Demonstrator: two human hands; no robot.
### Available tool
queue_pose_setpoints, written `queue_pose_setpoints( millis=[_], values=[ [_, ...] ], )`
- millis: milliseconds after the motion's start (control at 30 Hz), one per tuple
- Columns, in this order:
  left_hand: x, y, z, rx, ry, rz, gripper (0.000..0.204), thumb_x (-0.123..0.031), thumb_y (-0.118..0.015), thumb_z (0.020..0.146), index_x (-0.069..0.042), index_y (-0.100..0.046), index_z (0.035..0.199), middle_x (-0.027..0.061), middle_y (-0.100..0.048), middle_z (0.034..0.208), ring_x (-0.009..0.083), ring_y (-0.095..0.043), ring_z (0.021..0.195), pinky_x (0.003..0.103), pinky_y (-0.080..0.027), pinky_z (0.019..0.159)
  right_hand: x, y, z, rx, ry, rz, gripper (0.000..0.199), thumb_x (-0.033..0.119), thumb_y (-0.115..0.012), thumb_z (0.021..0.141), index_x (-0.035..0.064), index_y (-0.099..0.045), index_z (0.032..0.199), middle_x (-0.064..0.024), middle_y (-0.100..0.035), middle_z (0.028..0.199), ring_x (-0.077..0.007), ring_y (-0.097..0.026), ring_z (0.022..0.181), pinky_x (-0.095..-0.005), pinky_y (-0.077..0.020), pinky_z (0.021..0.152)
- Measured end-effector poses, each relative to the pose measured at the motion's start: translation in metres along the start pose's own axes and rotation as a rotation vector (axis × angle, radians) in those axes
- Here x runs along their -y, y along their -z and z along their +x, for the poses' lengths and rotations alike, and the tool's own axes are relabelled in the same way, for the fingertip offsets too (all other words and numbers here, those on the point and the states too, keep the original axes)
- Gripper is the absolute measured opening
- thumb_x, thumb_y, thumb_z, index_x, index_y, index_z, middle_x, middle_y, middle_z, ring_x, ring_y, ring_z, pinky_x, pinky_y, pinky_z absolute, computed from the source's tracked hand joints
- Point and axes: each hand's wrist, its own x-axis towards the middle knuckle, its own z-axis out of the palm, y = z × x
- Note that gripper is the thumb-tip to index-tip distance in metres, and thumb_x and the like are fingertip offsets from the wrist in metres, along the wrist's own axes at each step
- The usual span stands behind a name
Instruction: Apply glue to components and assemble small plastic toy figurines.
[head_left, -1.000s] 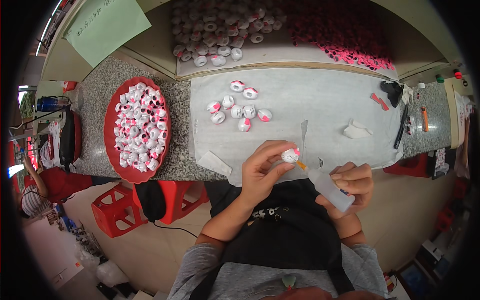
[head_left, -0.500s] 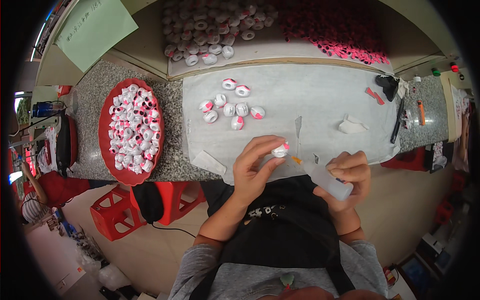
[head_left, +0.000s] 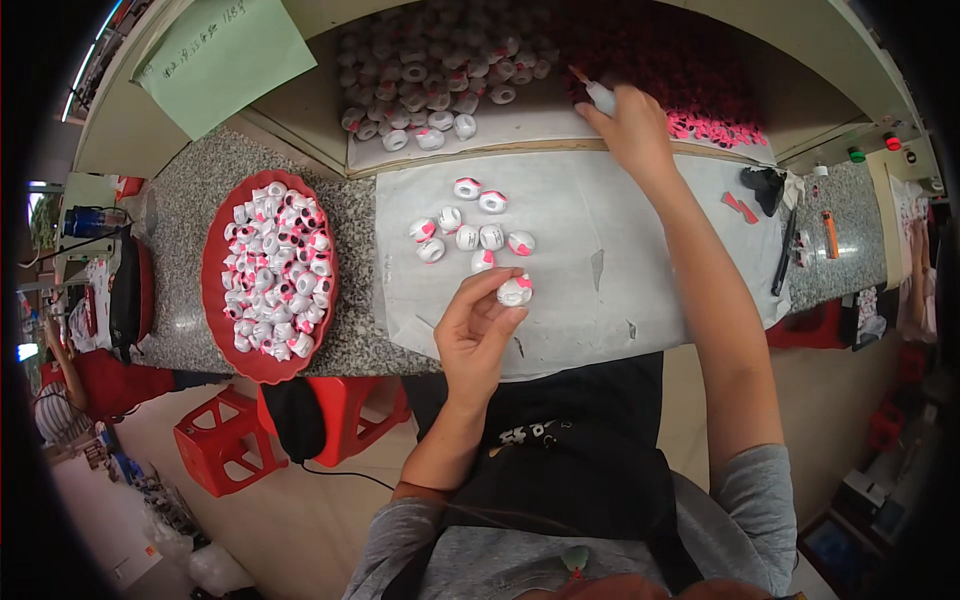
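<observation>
My left hand [head_left: 470, 340] pinches a small white toy head [head_left: 515, 292] with pink patches, held above the near edge of the white paper sheet [head_left: 560, 330]. Stretched far forward, my right hand [head_left: 638, 132] grips a translucent squeeze bottle [head_left: 601, 97] with an orange nozzle that points up and left. That hand is at the left edge of a heap of small pink and black pieces [head_left: 715, 128] on the shelf; whether its fingers touch any is hidden. Several similar toy heads [head_left: 467, 237] sit in a loose group on the sheet, just beyond my left hand.
On the left stands a red scalloped tray [head_left: 212, 275] full of finished-looking heads. More white heads [head_left: 430, 138] are heaped on the shelf. A black pen-like tool [head_left: 786, 255], an orange-handled tool [head_left: 830, 234] and pink scraps [head_left: 740, 206] lie right. Red stools [head_left: 225, 440] stand below.
My right hand has moved from beside the toy head up to the shelf, carrying the bottle. My left hand, still holding the head, has shifted slightly left. The crumpled white scrap is no longer visible.
</observation>
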Motion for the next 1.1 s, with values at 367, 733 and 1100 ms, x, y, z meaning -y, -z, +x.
queue_pose_setpoints(
  millis=[367,733,1100],
  values=[
    [0.002,-0.003,-0.002,0.016,0.098,-0.154,0.034,0.005,-0.052,0.071,0.002,-0.042,0.103,0.0162,-0.048,0.1,0.0189,-0.051,0.089,0.032,-0.043,0.077,0.013,0.031,-0.035,0.184,-0.105,0.901,0.007,0.008,-0.056,0.068,0.0008,-0.056,0.071,-0.0034,-0.053,0.06,-0.0065,-0.045,0.05,-0.0189,-0.0362,0.043],
    [0.005,-0.02,-0.005,0.134,0.045,0.079,0.032,0.008,-0.051,0.071,0.002,-0.043,0.101,0.0164,-0.048,0.102,0.0194,-0.049,0.092,0.028,-0.044,0.074,0.022,0.056,-0.158,0.36,-0.288,1.474,0.009,-0.008,-0.057,0.063,-0.0038,-0.052,0.069,-0.013,-0.053,0.067,-0.0149,-0.051,0.054,-0.0218,-0.0409,0.047],
    [0.001,-0.024,-0.01,0.234,-0.177,0.539,0.028,0.008,-0.054,0.068,0.002,-0.05,0.095,0.0165,-0.049,0.099,0.0201,-0.051,0.089,0.026,-0.045,0.072,0.022,0.049,-0.165,0.368,-0.333,1.435,0.007,-0.004,-0.059,0.065,-0.0021,-0.053,0.069,-0.0085,-0.053,0.067,-0.0113,-0.049,0.059,-0.021,-0.0402,0.05]
  ],
)
